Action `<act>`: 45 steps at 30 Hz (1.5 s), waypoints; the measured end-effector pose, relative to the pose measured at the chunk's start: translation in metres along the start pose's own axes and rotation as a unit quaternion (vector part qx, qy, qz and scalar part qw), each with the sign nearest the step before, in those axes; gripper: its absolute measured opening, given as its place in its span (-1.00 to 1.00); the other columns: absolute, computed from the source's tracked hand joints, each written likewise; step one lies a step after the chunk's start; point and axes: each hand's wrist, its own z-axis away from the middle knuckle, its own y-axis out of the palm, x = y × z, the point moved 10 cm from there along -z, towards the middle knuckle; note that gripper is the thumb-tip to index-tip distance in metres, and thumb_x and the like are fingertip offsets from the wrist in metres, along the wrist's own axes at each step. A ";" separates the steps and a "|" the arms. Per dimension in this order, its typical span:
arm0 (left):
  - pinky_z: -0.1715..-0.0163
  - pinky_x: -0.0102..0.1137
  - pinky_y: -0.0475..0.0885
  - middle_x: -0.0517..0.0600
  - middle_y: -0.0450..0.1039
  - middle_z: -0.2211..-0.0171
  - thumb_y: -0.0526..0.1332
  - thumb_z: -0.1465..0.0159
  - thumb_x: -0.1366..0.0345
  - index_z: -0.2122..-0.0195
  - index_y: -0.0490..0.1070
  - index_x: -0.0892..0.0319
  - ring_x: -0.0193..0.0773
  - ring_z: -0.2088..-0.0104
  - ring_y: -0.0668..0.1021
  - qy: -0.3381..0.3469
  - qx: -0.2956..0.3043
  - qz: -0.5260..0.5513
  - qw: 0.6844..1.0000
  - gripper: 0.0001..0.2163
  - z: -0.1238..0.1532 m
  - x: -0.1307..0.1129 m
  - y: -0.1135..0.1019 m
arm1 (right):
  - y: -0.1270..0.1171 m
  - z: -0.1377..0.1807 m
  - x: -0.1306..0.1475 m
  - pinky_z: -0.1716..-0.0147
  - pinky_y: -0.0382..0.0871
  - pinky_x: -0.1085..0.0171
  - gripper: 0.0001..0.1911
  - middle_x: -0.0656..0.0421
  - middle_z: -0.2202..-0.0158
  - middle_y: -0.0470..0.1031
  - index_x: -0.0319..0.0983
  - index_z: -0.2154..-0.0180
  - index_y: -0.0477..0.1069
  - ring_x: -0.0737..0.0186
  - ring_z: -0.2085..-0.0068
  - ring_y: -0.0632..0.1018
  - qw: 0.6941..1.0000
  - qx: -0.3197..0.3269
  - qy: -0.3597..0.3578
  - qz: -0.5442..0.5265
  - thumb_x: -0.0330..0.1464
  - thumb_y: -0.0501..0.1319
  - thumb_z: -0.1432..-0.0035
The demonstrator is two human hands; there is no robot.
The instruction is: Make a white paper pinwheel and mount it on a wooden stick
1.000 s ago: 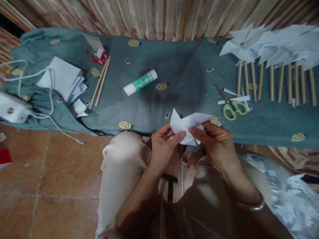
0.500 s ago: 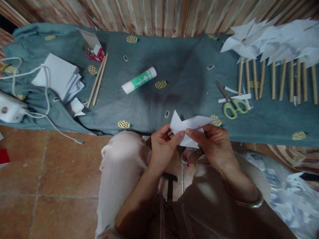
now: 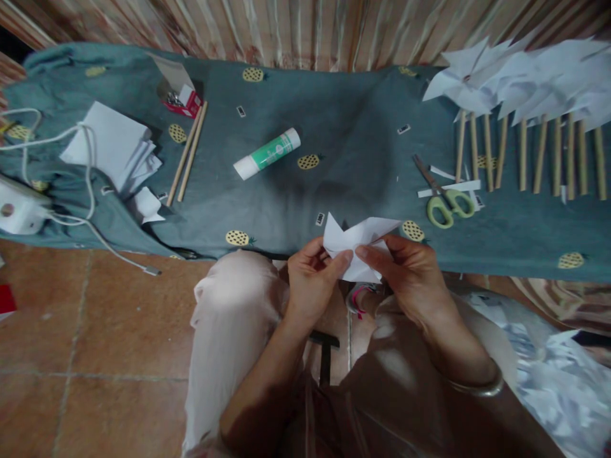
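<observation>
A white paper pinwheel (image 3: 356,235), part folded with pointed corners, is held above my lap at the table's near edge. My left hand (image 3: 315,273) pinches its left side, thumb pressed near the middle. From the other side my right hand (image 3: 410,267) grips it, the thumb also close to the centre and the fingers behind the paper. Beyond the hands lies a green and white glue stick (image 3: 273,153). A pair of scissors (image 3: 443,198) with light green handles rests to the right beside thin paper strips (image 3: 451,189).
Finished paper pinwheels (image 3: 470,76) on wooden sticks lie in a row at the right. On the left are stacked paper (image 3: 112,140), two sticks (image 3: 193,152), a small red box (image 3: 184,102) and a white power strip (image 3: 21,207) with cables. A bag of paper pieces (image 3: 568,381) stands low right.
The paper's upper right flap has drawn inward and now looks shorter and more folded. Both hands have shifted slightly left, still holding the paper.
</observation>
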 end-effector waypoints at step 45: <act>0.37 -0.49 0.46 -0.08 0.60 0.46 0.53 0.17 0.28 0.43 0.59 0.20 -0.40 0.48 0.55 -0.035 -0.032 0.093 0.995 -0.73 -0.006 0.005 -0.004 | 0.004 0.046 0.065 -0.10 0.40 -0.11 -0.80 0.33 -0.37 0.13 0.00 0.20 0.53 -0.11 -0.36 0.18 0.870 0.001 -0.374 0.322 -0.41 0.28 -0.16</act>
